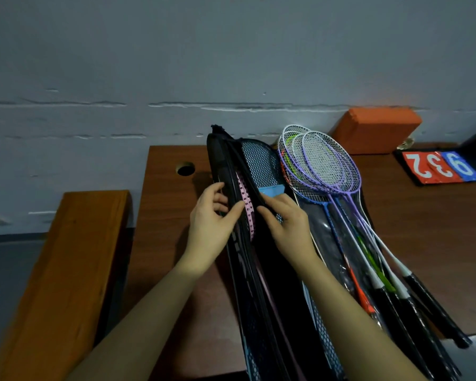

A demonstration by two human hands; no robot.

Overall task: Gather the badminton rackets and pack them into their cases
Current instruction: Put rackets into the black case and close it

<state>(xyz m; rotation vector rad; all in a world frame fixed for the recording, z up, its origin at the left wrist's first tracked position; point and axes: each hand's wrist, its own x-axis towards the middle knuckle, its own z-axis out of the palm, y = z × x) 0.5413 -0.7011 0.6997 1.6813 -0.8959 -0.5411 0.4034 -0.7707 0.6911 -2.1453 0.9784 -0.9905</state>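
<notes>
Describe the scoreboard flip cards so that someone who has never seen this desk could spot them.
Start at the brown desk against the wall and go to its far right edge, past the fanned rackets. The scoreboard lies flat there, the only thing bearing white numerals on red and blue cards.

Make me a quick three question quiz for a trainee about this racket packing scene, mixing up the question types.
1. True or false: both hands grip edges of the black racket case.
2. Which side of the case do the loose rackets lie on? A) person's left B) person's right
3. Fill in: the block against the wall is ____.

Key
1. True: the left hand and right hand hold the opening apart.
2. B
3. Orange
</notes>
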